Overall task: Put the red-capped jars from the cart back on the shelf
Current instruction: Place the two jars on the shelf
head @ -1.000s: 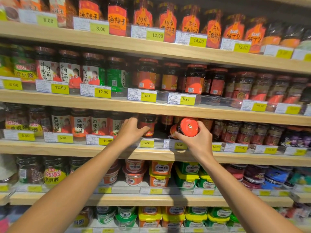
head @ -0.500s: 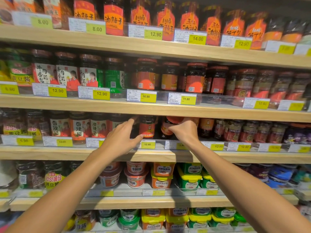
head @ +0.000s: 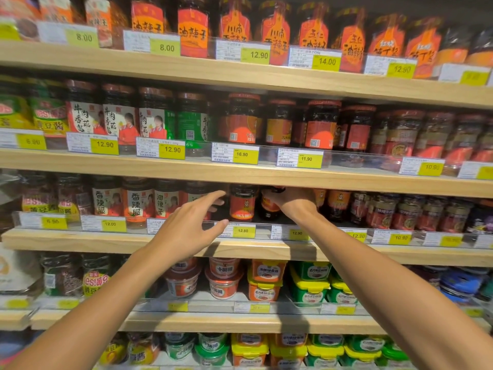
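Yellow price tags (head: 171,150) run along the wooden shelf edges. Jars with orange labels (head: 192,33) line the top row. Below them, to the left, stand jars with green labels (head: 190,124). Lower down sit red tubs (head: 223,285), and right of them green tubs with yellow lids (head: 309,291).

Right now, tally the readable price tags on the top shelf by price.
8.00 tags: 2
12.90 tags: 2
14.00 tags: 1
Total: 5 readable; the tags at both ends are too blurred to read.
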Demonstrator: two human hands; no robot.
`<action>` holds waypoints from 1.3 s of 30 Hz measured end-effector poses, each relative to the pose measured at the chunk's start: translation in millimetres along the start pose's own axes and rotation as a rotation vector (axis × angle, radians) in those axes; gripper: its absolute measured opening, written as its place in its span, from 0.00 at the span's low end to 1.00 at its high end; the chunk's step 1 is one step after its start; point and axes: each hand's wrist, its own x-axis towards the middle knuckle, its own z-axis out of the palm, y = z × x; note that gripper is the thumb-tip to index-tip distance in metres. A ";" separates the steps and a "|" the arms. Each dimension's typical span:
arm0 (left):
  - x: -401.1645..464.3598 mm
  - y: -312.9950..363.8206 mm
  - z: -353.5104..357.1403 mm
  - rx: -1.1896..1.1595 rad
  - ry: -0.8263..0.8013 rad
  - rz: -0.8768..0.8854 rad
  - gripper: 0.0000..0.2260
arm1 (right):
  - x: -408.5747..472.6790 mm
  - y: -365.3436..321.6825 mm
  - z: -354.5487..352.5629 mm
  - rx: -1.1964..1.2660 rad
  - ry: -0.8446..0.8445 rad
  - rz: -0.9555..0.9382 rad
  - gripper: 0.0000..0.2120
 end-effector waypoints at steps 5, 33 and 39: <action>-5.5 0.9 0.5 -0.041 -0.016 0.012 0.28 | 1.0 -2.5 1.7 0.105 -0.020 -0.012 0.48; -4.0 63.2 57.6 -0.134 -0.119 0.215 0.22 | -102.1 73.0 -45.3 -0.102 0.248 -0.361 0.35; 7.2 107.5 101.7 -0.106 -0.198 0.335 0.21 | -147.9 134.0 -79.2 -0.219 0.295 -0.363 0.32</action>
